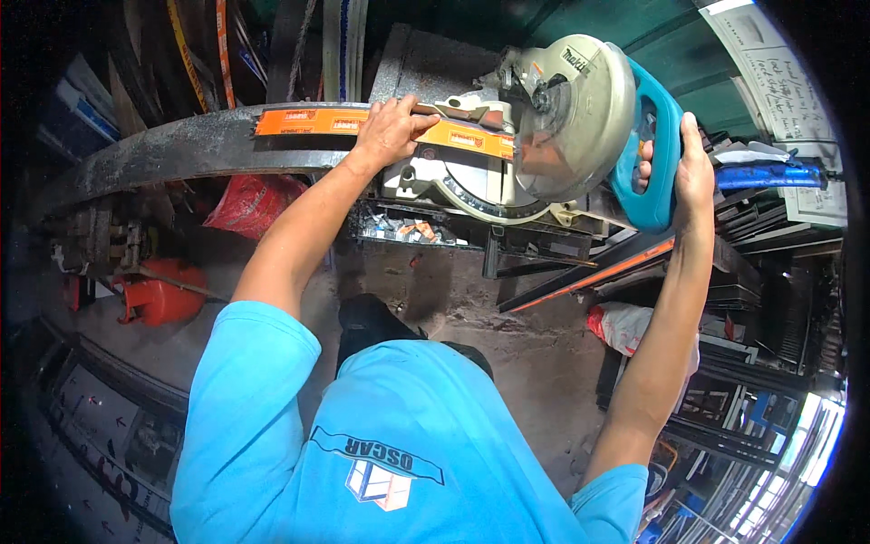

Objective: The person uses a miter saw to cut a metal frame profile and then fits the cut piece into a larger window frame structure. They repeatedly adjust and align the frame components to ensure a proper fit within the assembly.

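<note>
A miter saw (575,118) with a pale guard and a teal handle (666,150) stands on a bench ahead of me. My right hand (693,172) is wrapped round that handle, its fingers through the opening. Across the saw's base (485,186) lies a long metal profile (308,121) covered in orange printed film; its right end reaches the blade guard. My left hand (391,131) grips this profile left of the guard, near the fence. The guard hides most of the blade, and I cannot tell whether it touches the profile.
A long dark beam (181,150) carries the profile's left part. Below it are a red sack (256,204) and a red gas cylinder (163,292). Scraps fill a tray (417,231) under the saw. An orange-striped bar (594,274) slants at the right, near a white-and-red bag (623,326) and stacked profiles.
</note>
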The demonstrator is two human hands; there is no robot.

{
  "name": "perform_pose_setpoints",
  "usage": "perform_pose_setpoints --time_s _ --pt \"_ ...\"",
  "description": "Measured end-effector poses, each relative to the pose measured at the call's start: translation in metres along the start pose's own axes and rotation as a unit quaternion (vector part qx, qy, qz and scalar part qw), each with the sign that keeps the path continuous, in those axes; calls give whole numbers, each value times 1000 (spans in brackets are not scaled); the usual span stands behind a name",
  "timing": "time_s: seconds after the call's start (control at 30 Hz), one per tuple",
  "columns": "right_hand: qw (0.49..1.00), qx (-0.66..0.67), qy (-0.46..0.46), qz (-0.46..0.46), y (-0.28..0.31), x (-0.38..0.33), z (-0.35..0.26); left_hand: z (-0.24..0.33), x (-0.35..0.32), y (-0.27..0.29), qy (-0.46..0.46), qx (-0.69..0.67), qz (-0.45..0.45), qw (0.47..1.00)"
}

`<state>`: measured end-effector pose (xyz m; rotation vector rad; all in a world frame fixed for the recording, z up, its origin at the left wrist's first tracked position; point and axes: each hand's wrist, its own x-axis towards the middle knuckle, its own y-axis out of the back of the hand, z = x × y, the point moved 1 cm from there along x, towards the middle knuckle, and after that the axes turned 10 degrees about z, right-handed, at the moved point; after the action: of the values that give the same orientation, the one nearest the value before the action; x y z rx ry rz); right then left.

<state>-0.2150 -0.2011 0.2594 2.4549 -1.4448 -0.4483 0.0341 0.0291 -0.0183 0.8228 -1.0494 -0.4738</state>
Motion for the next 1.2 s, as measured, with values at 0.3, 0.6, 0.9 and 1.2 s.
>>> perform_pose_setpoints --time_s 0.3,0.6,0.9,1.2 --pt "999 -2 26 33 -5 -14 22 -2 -2 -4 3 -7 3 1000" --pt "999 13 34 32 -6 -15 29 -2 -1 -7 6 9 -9 1000" --pt "999 5 39 28 -5 -15 31 -3 1 -4 -2 -32 -14 999" --pt "998 12 52 29 -5 -16 38 -3 0 -4 -5 -39 -9 999"
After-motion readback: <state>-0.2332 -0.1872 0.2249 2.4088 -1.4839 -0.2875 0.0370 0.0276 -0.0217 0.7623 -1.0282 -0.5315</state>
